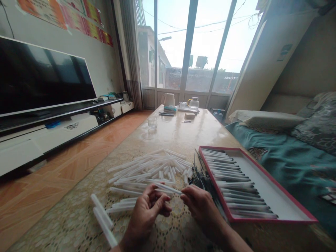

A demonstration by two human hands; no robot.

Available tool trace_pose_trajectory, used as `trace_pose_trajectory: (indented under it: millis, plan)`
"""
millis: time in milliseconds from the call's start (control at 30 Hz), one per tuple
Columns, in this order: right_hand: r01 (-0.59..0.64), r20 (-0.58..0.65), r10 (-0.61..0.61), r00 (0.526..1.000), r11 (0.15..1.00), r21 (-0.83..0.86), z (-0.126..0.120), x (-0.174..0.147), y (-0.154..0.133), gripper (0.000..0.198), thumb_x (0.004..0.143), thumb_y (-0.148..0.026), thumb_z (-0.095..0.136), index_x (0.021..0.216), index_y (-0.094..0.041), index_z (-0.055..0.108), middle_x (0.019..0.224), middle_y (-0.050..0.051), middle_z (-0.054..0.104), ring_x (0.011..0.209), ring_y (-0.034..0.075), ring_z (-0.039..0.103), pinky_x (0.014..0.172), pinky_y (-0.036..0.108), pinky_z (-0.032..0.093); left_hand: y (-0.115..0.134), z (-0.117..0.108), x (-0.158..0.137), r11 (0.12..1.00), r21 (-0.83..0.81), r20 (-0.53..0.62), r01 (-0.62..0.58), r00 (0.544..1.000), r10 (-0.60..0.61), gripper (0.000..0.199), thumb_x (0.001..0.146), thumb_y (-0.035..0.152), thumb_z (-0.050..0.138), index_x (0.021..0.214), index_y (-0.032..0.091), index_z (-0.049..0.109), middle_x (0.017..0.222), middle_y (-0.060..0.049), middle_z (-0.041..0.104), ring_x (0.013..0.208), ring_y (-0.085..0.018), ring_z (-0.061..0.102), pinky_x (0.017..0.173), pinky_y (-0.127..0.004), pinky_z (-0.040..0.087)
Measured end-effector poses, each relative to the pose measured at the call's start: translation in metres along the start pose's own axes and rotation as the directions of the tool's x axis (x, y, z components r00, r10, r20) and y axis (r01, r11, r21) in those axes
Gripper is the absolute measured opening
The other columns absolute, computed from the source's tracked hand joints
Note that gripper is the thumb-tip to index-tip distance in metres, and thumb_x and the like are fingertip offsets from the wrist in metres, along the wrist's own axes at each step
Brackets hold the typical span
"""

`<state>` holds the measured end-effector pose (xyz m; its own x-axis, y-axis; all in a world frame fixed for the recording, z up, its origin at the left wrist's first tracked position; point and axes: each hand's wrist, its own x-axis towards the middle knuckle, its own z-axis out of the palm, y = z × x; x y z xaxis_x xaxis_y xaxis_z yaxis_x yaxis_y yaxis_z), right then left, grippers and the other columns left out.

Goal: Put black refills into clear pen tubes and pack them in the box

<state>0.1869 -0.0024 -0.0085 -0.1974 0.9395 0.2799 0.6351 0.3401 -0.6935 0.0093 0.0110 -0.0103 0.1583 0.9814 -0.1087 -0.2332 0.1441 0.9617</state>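
Observation:
A slim whitish pen barrel (170, 188) is stretched between my two hands above the patterned tabletop. My left hand (150, 211) is closed on its left end, fingers curled. At the other end, my right hand (198, 202) pinches it; the fingertips hide the tip. Beyond my hands lies a loose pile of white translucent tubes (147, 168), with several shorter pieces (170, 173) on its right side. Thin dark rods, like pen refills (203, 180), are heaped to the right. Beside them, a pink-edged box (294, 206) holds a row of pens (236, 175).
Two thicker white tubes (103, 224) lie left of my left hand. A drinking glass (152, 123) stands farther up the table. At the far end are a kettle (169, 100), a glass pitcher (194, 103) and a small box (189, 115). A sofa (278, 161) borders the right side.

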Motion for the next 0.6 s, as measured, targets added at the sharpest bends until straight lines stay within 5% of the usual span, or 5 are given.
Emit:
trace_pose_trajectory:
  millis: [100, 167, 267, 400, 600]
  plan:
    - [-0.092, -0.135, 0.091, 0.987, 0.996, -0.002, -0.005, 0.001, 0.003, 0.03, 0.091, -0.035, 0.039, 0.077, -0.017, 0.058, 0.067, 0.001, 0.057, 0.062, 0.014, 0.052, 0.057, 0.022, 0.037, 0.014, 0.0, -0.004, 0.979, 0.197, -0.017, -0.056, 0.998, 0.06, 0.025, 0.072, 0.029, 0.065, 0.093, 0.018, 0.058, 0.075, -0.004, 0.065, 0.058, -0.019, 0.064, 0.052, -0.028, 0.051]
    - [-0.141, -0.187, 0.139, 0.972, 0.99, 0.005, -0.007, 0.001, 0.004, 0.032, 0.091, -0.039, 0.039, 0.076, -0.017, 0.057, 0.064, 0.001, 0.056, 0.06, 0.015, 0.052, 0.055, 0.022, 0.036, 0.028, 0.0, -0.011, 0.92, 0.381, 0.083, -0.093, 0.994, 0.066, 0.018, 0.074, 0.028, 0.061, 0.089, 0.018, 0.061, 0.076, -0.006, 0.065, 0.057, -0.019, 0.063, 0.05, -0.027, 0.049]
    - [-0.192, -0.214, 0.19, 0.958, 0.981, 0.011, -0.009, 0.002, 0.006, 0.034, 0.09, -0.042, 0.039, 0.074, -0.018, 0.057, 0.062, 0.001, 0.057, 0.058, 0.015, 0.052, 0.053, 0.023, 0.035, 0.048, -0.001, -0.017, 0.715, 0.63, 0.318, -0.301, 0.941, 0.116, 0.013, 0.076, 0.022, 0.057, 0.085, 0.021, 0.066, 0.075, -0.006, 0.067, 0.065, -0.02, 0.062, 0.059, -0.027, 0.045]
    - [-0.219, -0.235, 0.223, 0.946, 0.975, 0.042, -0.011, 0.003, 0.011, 0.034, 0.09, -0.043, 0.039, 0.076, -0.018, 0.057, 0.063, 0.001, 0.059, 0.058, 0.016, 0.053, 0.053, 0.023, 0.036, 0.059, -0.005, 0.007, 0.468, 0.707, 0.485, -0.53, 0.845, 0.224, 0.02, 0.074, 0.012, 0.054, 0.085, 0.023, 0.067, 0.082, -0.006, 0.066, 0.075, -0.022, 0.058, 0.07, -0.03, 0.041]
    - [-0.228, -0.246, 0.236, 0.94, 0.972, 0.062, -0.013, 0.004, 0.018, 0.033, 0.089, -0.043, 0.04, 0.074, -0.018, 0.056, 0.064, 0.002, 0.06, 0.059, 0.016, 0.054, 0.054, 0.023, 0.036, 0.043, -0.008, 0.076, 0.455, 0.739, 0.386, -0.497, 0.866, 0.318, 0.014, 0.071, 0.012, 0.054, 0.068, 0.021, 0.065, 0.074, -0.005, 0.063, 0.073, -0.021, 0.055, 0.074, -0.032, 0.038]
